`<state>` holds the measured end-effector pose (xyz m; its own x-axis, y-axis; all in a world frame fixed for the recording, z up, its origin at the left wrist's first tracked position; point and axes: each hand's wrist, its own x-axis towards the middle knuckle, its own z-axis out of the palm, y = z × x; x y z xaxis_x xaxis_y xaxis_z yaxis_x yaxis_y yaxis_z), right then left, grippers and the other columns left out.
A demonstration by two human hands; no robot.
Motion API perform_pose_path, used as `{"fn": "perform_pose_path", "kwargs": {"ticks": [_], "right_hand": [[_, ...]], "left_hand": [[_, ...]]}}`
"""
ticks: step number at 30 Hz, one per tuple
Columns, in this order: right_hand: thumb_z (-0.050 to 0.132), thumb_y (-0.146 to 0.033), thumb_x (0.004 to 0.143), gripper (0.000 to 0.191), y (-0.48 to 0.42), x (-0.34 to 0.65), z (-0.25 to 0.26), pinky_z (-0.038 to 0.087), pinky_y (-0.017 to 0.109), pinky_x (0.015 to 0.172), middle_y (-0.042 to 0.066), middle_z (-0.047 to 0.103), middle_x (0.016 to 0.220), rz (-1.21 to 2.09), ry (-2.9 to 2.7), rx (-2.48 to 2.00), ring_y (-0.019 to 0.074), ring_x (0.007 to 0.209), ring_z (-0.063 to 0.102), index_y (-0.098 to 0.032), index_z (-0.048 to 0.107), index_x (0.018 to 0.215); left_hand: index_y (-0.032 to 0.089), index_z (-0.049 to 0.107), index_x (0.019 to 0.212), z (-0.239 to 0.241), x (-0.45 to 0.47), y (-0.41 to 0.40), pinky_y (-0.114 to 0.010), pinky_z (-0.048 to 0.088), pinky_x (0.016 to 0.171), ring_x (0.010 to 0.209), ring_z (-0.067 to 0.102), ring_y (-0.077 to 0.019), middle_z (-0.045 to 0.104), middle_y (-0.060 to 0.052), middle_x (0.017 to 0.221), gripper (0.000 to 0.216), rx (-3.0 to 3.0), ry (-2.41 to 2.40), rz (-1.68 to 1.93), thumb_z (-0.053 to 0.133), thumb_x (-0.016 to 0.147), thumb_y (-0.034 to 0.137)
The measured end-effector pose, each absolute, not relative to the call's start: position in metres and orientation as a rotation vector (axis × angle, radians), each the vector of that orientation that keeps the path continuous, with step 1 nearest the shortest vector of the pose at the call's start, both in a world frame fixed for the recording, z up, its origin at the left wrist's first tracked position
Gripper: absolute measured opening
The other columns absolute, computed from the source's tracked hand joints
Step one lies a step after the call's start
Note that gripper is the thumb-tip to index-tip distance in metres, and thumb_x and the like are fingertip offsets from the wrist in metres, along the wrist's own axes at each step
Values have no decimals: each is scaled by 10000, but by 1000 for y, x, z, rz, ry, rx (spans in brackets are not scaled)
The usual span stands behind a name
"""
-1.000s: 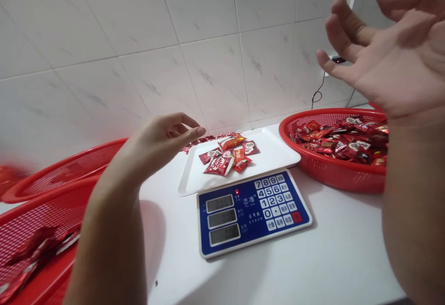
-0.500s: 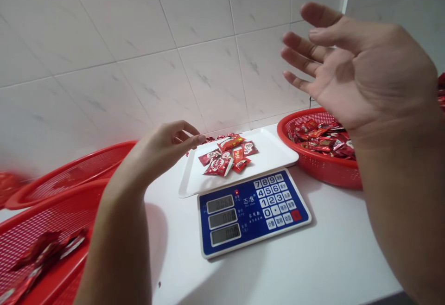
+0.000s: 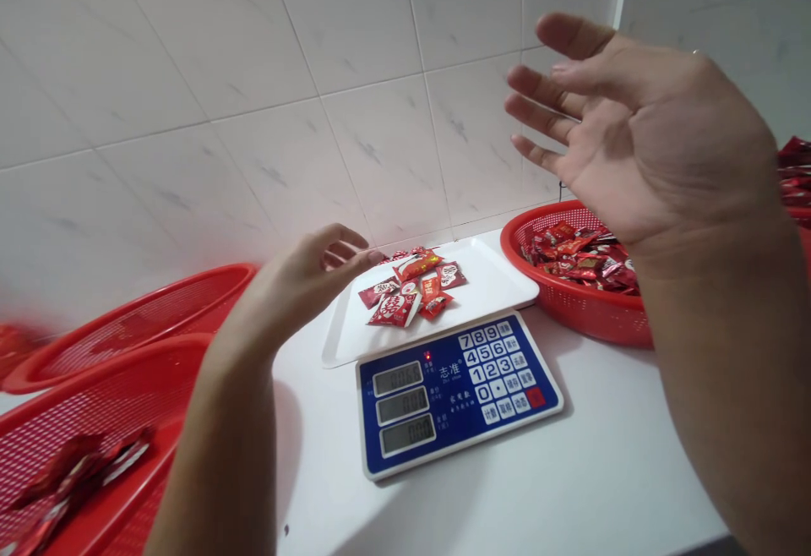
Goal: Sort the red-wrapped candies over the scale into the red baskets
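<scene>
A digital scale (image 3: 462,395) with a blue keypad panel stands on the white table, its lit displays showing digits. Several red wrapped sweets (image 3: 398,306) lie in a loose heap on its white tray (image 3: 500,277). My left hand (image 3: 329,264) hovers at the tray's left edge, fingers loosely bent and apart from the thumb, with nothing seen in it. High on the right, my right hand (image 3: 608,117) is raised palm showing, fingers spread, holding nothing. Below it, a red basket (image 3: 589,311) holds many similar red packets (image 3: 576,256).
On the left, a red basket (image 3: 183,370) contains a few long red packets (image 3: 69,476); another red basket (image 3: 145,311) stands behind it. More red packets (image 3: 795,171) are at the far right edge. A tiled wall (image 3: 266,83) rises behind the table.
The view has shifted slightly. Both hands keep nearly the same pose, the left a little further right over the tray's edge. The sweets on the tray look unmoved.
</scene>
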<state>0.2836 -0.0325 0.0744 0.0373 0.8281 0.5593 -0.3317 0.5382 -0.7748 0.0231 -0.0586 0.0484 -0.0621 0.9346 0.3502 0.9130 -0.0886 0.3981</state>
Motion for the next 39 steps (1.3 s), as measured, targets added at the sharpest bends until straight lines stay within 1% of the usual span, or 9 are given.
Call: {"fn": "perform_pose_path", "kwargs": {"ticks": [2, 4, 7, 9, 12, 18, 25, 32, 39], "right_hand": [[488, -125, 888, 227, -31, 284, 73, 456, 269, 984, -25, 706, 1107, 955, -1235, -479, 128, 1163, 595, -264, 647, 970], [526, -135, 865, 196, -28, 285, 72, 442, 310, 1014, -13, 698, 1094, 961, -1248, -420, 150, 1156, 596, -259, 642, 962], [582, -177, 822, 193, -22, 288, 69, 428, 374, 1043, 2, 667, 1141, 945, -1276, -396, 197, 1174, 574, -278, 627, 980], [581, -204, 813, 220, -19, 290, 68, 422, 413, 1038, 1, 648, 1178, 931, -1285, -434, 225, 1200, 550, -294, 615, 1011], [593, -222, 809, 238, -19, 293, 68, 415, 421, 1032, -3, 637, 1188, 942, -1291, -439, 233, 1220, 532, -305, 603, 1032], [579, -230, 839, 213, -22, 297, 71, 414, 379, 1040, -8, 637, 1191, 952, -1269, -401, 204, 1207, 551, -288, 602, 1042], [541, -227, 866, 235, -22, 294, 70, 400, 330, 1035, -19, 642, 1184, 948, -1290, -408, 157, 1188, 573, -274, 582, 1092], [572, -260, 848, 196, -19, 292, 68, 368, 352, 1038, -31, 646, 1163, 966, -1304, -400, 169, 1168, 574, -290, 592, 1041], [594, -236, 829, 221, -17, 292, 65, 355, 346, 1032, 10, 636, 1119, 980, -1261, -354, 150, 1064, 621, -225, 612, 1049]], "left_hand": [[251, 556, 1268, 38, 28, -46, -395, 488, 914, 1192, 555, -314, 603, -110, 1306, 683, 2255, 1918, 957, 582, 750, 695], [286, 351, 1466, 25, 35, -27, -467, 400, 1056, 1411, 321, -353, 317, -123, 1567, 867, 2381, 1749, 818, 582, 747, 710], [346, 160, 1542, 5, 43, 1, -652, 207, 1116, 1471, 6, -453, -57, -108, 1645, 1073, 2365, 1714, 217, 594, 667, 790], [386, 113, 1542, -5, 47, 14, -725, 149, 1088, 1454, -63, -487, -116, -82, 1637, 1100, 2304, 1744, -36, 568, 644, 832], [418, 125, 1532, -13, 48, 20, -728, 131, 1093, 1466, 7, -469, -11, -53, 1648, 1007, 2341, 1746, -76, 484, 696, 847], [329, 412, 1455, -20, 48, 13, -566, 255, 1138, 1428, 293, -361, 286, -61, 1598, 738, 2470, 1699, 194, 453, 828, 717], [263, 659, 1125, -16, 48, 9, -430, 440, 960, 1087, 600, -268, 632, -77, 1227, 370, 2498, 1609, 480, 524, 868, 493], [231, 640, 930, 5, 42, 7, -330, 458, 685, 761, 632, -219, 705, -26, 768, 310, 2350, 1782, 590, 523, 849, 507], [230, 514, 724, 40, 24, -6, -289, 358, 538, 585, 516, -188, 572, -14, 620, 164, 2404, 2253, 441, 512, 785, 383]]}}
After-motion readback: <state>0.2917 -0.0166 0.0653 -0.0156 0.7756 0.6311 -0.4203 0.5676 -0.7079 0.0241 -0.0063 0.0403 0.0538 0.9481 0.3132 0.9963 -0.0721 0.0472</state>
